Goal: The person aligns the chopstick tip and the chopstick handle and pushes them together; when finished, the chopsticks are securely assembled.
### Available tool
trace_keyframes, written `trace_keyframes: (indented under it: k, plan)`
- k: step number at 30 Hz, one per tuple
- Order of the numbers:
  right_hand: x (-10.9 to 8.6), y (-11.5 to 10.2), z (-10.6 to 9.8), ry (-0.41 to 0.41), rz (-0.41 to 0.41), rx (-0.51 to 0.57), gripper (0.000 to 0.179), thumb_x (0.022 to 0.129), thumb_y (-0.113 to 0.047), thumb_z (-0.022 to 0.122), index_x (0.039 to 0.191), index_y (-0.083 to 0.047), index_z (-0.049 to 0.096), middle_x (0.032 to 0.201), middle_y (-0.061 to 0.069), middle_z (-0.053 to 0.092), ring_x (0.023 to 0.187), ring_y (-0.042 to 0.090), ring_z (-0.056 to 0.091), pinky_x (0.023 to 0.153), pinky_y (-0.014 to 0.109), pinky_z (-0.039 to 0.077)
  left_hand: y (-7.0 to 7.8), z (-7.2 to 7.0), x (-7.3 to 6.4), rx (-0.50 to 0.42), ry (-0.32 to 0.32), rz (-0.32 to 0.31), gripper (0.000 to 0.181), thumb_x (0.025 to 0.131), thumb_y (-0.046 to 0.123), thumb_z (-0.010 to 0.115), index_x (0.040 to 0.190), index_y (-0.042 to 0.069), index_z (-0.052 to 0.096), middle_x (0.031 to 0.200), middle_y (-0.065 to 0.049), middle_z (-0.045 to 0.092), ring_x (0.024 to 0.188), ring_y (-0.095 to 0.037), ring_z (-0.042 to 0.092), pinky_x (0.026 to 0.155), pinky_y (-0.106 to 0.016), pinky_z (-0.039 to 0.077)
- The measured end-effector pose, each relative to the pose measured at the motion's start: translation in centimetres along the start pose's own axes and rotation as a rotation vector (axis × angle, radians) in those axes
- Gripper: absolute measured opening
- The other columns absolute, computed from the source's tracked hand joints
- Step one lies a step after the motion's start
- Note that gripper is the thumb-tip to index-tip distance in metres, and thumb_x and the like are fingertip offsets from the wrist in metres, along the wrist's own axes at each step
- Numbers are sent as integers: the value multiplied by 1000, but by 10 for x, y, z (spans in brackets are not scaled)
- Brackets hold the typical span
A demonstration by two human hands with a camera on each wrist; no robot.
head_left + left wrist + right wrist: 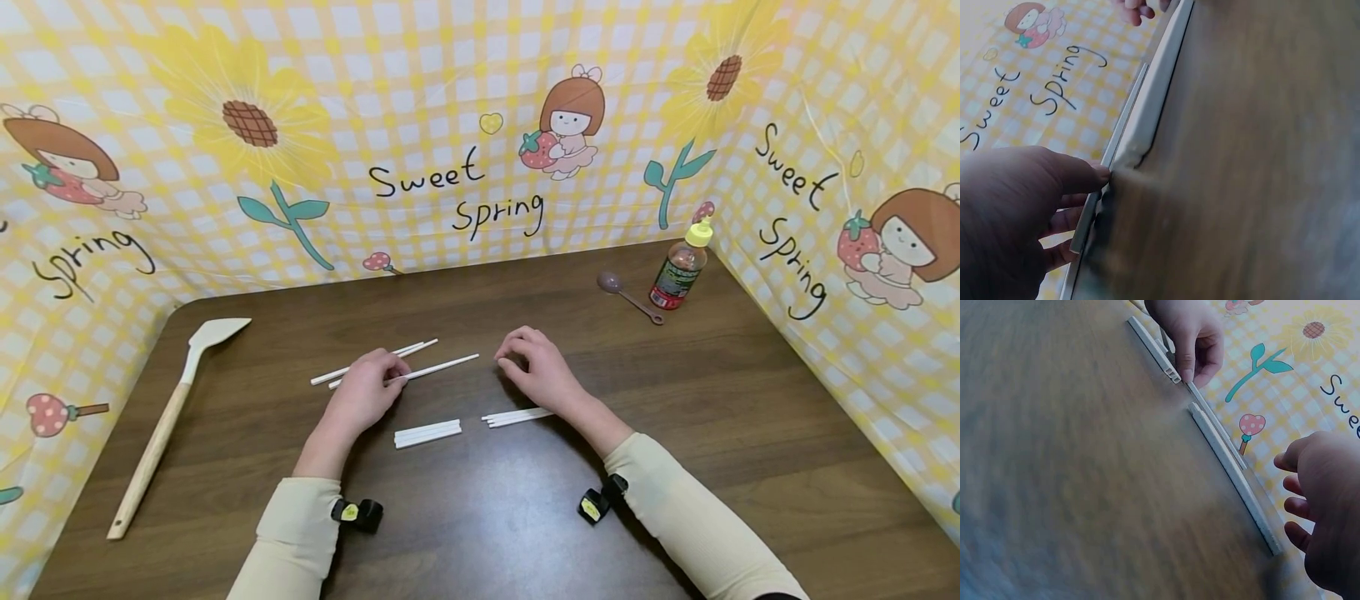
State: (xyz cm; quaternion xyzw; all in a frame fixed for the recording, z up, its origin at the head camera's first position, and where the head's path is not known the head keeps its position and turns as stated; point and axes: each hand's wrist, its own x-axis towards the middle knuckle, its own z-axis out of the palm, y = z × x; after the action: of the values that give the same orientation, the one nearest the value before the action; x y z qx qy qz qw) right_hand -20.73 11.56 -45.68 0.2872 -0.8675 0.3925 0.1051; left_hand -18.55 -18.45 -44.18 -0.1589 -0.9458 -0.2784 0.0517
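Observation:
My left hand pinches a slim white chopstick between thumb and fingers; its free end points right. In the left wrist view, the thumb lies against this chopstick. Behind the left hand lie other white chopsticks, partly covered by it. My right hand hovers to the right of the pinched chopstick's tip, its fingers loosely bent around nothing. Nearer the front, short thick white rods lie side by side. To their right is a bundle of thinner white rods, partly hidden by the right wrist.
A white spatula with a wooden handle lies at the left of the brown table. At the back right are a purple spoon and a yellow-capped bottle. Printed yellow check cloth surrounds the table's back and sides.

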Motion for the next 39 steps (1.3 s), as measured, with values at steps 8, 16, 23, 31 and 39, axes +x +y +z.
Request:
trace_keyframes:
  k: [8, 16, 23, 31, 39]
  plan:
    - [0, -1, 0, -4, 0, 4, 5, 95, -9, 69, 94, -6, 74, 107, 5, 63, 106, 25, 57, 93, 41, 46, -13, -6, -1, 22, 13, -18, 6, 90, 2, 75, 93, 5, 71, 87, -5, 63, 82, -25, 60, 78, -44, 49]
    - [-1, 0, 0, 2, -8, 7, 4, 94, -8, 70, 93, -7, 74, 106, 4, 63, 104, 24, 57, 91, 41, 46, -17, -14, -2, 47, 26, -74, 6, 89, 3, 76, 90, 6, 71, 87, -7, 64, 82, -27, 60, 78, -46, 49]
    - [-1, 0, 0, 5, -12, 18, 4, 95, -8, 70, 92, -8, 73, 105, 3, 63, 103, 22, 58, 90, 40, 47, -19, -20, -4, 113, 61, -139, 5, 88, 6, 76, 88, 5, 71, 85, -8, 63, 81, -29, 58, 78, -47, 48]
    - [-1, -1, 0, -38, -2, 57, 4, 95, -8, 69, 93, -9, 73, 100, 0, 64, 97, 17, 61, 87, 36, 49, -21, -22, -5, 124, 96, -162, 5, 88, 5, 76, 89, 4, 72, 85, -9, 62, 79, -28, 58, 77, -47, 48]
    - [0, 1, -4, -182, 30, 61, 5, 96, -10, 69, 97, -11, 75, 92, -4, 70, 85, 11, 63, 81, 32, 51, -14, -17, -2, 3, 9, -39, 8, 87, 4, 77, 89, 7, 70, 80, -3, 58, 75, -21, 54, 70, -38, 44]
